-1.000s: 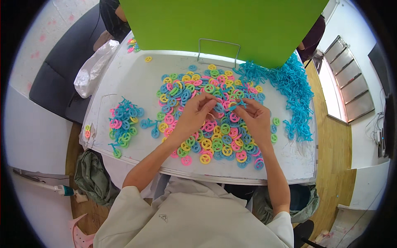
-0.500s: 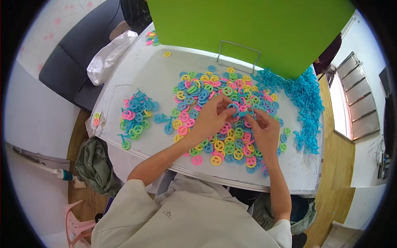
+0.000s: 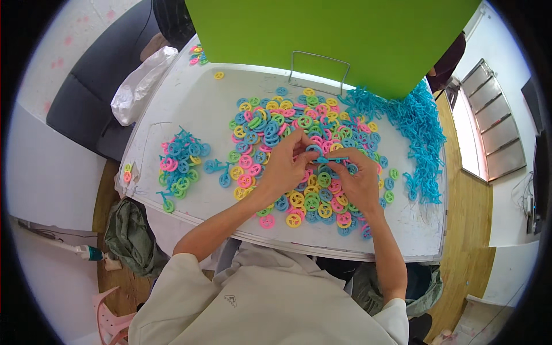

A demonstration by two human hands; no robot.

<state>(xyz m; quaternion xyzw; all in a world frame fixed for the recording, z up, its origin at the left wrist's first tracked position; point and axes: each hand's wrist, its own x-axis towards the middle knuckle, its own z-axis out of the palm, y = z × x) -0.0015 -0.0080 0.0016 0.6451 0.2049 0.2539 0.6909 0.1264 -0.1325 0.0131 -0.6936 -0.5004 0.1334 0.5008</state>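
Note:
Above the heap of small spoked plastic wheels, in blue, pink, yellow and green, my two hands meet. Pinched in my left hand is a blue wheel, its rim showing above the thumb. My right hand grips a thin teal plastic connector between thumb and fingers. The connector lies sideways against the blue wheel; my fingertips hide how the two meet. Left of the heap is a smaller pile of wheels with teal connectors on them. One such joined piece rests between both piles.
Loose teal connectors are heaped along the table's right side. A large green panel stands at the back, with a wire handle before it. A white plastic bag hangs by the left edge of the white table.
The connector has swung level, stretching across between my fingers to the right. Both hands stay close together over the heap. The whole view has shifted slightly.

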